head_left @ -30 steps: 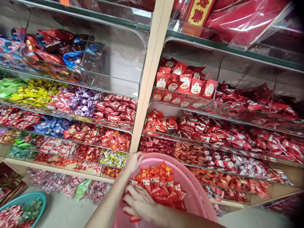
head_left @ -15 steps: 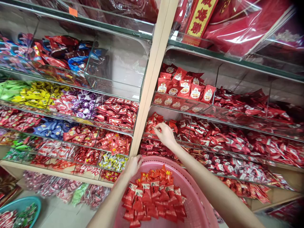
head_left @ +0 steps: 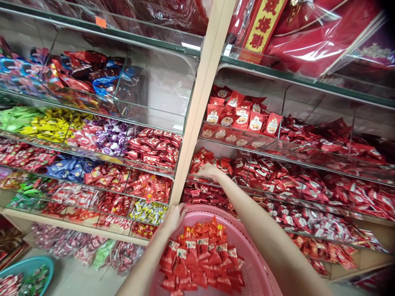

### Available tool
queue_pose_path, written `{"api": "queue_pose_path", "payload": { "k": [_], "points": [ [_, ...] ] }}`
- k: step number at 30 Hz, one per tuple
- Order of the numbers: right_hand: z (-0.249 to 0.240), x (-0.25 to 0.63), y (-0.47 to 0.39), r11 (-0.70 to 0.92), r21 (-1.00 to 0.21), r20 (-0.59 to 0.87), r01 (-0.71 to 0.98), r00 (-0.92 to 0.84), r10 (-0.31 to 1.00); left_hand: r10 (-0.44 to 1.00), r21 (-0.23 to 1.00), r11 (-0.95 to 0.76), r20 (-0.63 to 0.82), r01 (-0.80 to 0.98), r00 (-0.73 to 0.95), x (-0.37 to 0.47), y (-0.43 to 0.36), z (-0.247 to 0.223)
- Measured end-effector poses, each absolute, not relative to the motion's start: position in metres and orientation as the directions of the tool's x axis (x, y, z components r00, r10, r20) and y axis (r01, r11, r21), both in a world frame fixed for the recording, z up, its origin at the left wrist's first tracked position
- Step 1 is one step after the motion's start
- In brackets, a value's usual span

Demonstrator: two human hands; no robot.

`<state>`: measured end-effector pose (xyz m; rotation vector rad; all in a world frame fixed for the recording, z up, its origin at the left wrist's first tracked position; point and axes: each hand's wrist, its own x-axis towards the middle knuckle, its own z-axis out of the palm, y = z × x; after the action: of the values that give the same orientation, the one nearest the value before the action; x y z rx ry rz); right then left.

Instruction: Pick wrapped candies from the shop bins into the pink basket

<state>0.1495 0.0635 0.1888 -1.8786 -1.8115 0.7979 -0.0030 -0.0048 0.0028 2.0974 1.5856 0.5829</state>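
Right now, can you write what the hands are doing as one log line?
left hand: grips pink basket rim | right hand: in shelf bin on red candy packets | basket: holds red packets

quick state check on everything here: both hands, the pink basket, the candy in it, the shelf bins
left hand: gripping the pink basket's rim
right hand: reaching into a shelf bin, resting on red packets
pink basket: held up at the shelves, partly filled
red candy packets: heaped loose in the basket
shelf bin at the right hand: open-topped, holding red packets
top left bin: right part empty
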Motion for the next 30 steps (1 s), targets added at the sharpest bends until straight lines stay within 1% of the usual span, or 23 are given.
{"api": "queue_pose_path", "payload": {
  "k": [5,9,11,16,18,19,21,24,25,27,30],
  "points": [
    [0.192,0.151,0.058,-0.086,-0.708,-0.158,0.701,-0.039,0.987,0.964,0.574,-0.254,0.081,0.779,0.255,-0.002,-0.005,0.002],
    [0.199,0.162,0.055,-0.038,-0.759,-0.129,0.650,-0.092,0.987,0.964,0.582,-0.254,0.084,0.773,0.253,-0.002,-0.004,0.002],
    [0.207,0.171,0.048,0.022,-0.801,-0.072,0.598,-0.133,0.989,0.962,0.582,-0.262,0.096,0.770,0.255,-0.003,-0.004,0.003],
    [0.228,0.198,0.006,0.244,-0.896,0.174,0.372,-0.210,0.962,0.963,0.585,-0.257,0.082,0.770,0.258,-0.002,-0.006,0.006],
    [0.227,0.206,-0.018,0.273,-0.922,0.207,0.275,-0.244,0.947,0.963,0.587,-0.251,0.070,0.770,0.260,-0.003,-0.006,0.007],
    [0.223,0.209,-0.029,0.263,-0.937,0.198,0.231,-0.270,0.942,0.962,0.593,-0.253,0.072,0.765,0.262,-0.003,-0.006,0.007],
    [0.204,0.212,-0.049,0.188,-0.967,0.123,0.171,-0.335,0.934,0.959,0.623,-0.266,0.091,0.735,0.270,-0.004,-0.006,0.007],
    [0.158,0.209,-0.067,0.017,-0.989,-0.046,0.148,-0.409,0.911,0.942,0.719,-0.303,0.126,0.625,0.312,-0.007,-0.003,0.004],
    [0.141,0.208,-0.070,-0.016,-0.988,-0.077,0.151,-0.409,0.909,0.934,0.751,-0.312,0.129,0.582,0.334,-0.008,-0.002,0.003],
    [0.110,0.205,-0.072,-0.018,-0.981,-0.096,0.194,-0.402,0.910,0.920,0.793,-0.308,0.107,0.525,0.378,-0.009,0.000,0.002],
    [0.078,0.200,-0.072,0.048,-0.955,-0.077,0.292,-0.401,0.913,0.913,0.828,-0.232,0.004,0.511,0.407,-0.010,0.001,0.004]
  ]
}}
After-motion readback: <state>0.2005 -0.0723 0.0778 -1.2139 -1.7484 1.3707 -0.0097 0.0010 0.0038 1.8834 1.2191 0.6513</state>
